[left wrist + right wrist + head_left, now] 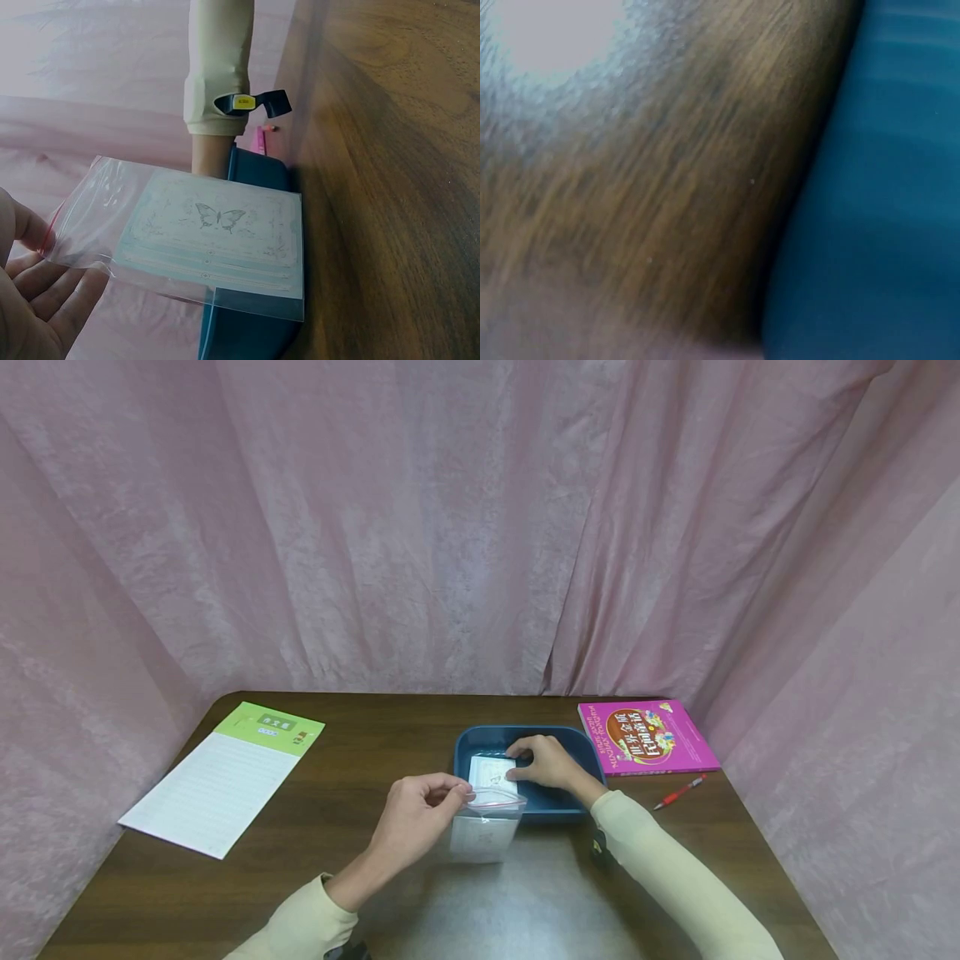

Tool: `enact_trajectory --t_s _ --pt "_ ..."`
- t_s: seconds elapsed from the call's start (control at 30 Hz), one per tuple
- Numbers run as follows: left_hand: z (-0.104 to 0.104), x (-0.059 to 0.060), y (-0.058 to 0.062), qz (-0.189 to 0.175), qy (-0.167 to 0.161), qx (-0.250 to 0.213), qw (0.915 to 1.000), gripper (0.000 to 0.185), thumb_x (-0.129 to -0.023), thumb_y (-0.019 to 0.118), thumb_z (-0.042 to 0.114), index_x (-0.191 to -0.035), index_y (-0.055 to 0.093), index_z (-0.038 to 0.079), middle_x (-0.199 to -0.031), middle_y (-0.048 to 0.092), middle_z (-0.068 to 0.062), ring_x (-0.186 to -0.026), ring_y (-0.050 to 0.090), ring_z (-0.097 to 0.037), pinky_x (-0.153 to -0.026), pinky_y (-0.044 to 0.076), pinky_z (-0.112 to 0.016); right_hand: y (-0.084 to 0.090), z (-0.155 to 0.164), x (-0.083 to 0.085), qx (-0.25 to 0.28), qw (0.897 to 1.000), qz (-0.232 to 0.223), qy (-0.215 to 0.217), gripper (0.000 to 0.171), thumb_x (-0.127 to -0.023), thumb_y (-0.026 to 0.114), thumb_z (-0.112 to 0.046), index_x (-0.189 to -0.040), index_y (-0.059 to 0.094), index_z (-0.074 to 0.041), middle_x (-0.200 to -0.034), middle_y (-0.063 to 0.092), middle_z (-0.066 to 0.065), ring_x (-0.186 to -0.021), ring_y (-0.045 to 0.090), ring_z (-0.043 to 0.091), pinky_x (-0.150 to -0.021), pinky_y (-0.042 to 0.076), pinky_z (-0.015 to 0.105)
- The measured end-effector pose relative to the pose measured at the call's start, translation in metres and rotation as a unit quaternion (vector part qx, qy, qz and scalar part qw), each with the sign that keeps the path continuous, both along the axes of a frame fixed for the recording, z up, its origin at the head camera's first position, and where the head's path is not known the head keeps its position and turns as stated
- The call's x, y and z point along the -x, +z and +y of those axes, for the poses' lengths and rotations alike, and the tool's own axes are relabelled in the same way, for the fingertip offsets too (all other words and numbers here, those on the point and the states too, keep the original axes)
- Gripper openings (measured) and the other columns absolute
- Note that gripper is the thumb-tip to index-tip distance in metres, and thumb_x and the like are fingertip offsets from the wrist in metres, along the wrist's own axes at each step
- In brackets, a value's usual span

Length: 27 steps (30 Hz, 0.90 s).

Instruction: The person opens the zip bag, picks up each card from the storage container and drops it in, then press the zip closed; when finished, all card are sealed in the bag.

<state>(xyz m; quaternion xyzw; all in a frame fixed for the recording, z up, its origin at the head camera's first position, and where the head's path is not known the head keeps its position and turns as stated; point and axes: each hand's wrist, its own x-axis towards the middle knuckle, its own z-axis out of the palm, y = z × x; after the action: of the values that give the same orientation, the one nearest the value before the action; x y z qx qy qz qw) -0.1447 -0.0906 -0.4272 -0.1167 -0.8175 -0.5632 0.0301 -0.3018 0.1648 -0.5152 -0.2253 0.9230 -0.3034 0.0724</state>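
Observation:
My left hand (423, 814) pinches the red-zip top of a clear plastic bag (486, 828) and holds it just in front of a blue tray (468, 743). In the left wrist view the bag (187, 232) shows pale cards with a butterfly print inside. My right hand (543, 762) reaches into the tray, fingers resting on a white card (489, 772) that lies there. The right wrist view shows only blurred wood and the blue tray wall (877, 202); no fingers appear in it.
A green-topped lined writing pad (225, 777) lies at the table's left. A pink book (647, 737) sits right of the tray, with a red pen (678, 792) below it. Pink curtains close in all around.

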Motion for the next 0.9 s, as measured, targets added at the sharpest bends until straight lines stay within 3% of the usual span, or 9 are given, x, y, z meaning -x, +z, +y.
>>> enact_trajectory --t_s 0.2,0.9 --pt "-0.0001 0.0004 0.0005 -0.002 -0.002 0.006 1.0000 0.011 -0.096 0.073 0.023 -0.096 0.080 0.015 -0.088 0.077 0.005 -0.075 0.069 -0.010 -0.067 0.055 -0.024 -0.0008 -0.0008 -0.0007 -0.013 1.000 -0.004 0.001 0.040 -0.081 0.089 -0.025 -0.117 0.075 -0.013 -0.115 0.074 0.005 -0.111 0.067 0.024 -0.098 0.053 0.044" --pt "0.0017 -0.0002 -0.0007 -0.004 -0.006 0.011 0.9999 0.011 -0.096 0.072 0.023 -0.096 0.080 0.015 -0.088 0.077 0.005 -0.074 0.068 -0.012 -0.065 0.054 -0.025 0.0090 0.0044 -0.0074 -0.006 1.000 0.008 0.006 0.037 -0.082 0.088 -0.021 -0.115 0.076 -0.009 -0.113 0.074 0.006 -0.107 0.068 0.024 -0.093 0.056 0.043"
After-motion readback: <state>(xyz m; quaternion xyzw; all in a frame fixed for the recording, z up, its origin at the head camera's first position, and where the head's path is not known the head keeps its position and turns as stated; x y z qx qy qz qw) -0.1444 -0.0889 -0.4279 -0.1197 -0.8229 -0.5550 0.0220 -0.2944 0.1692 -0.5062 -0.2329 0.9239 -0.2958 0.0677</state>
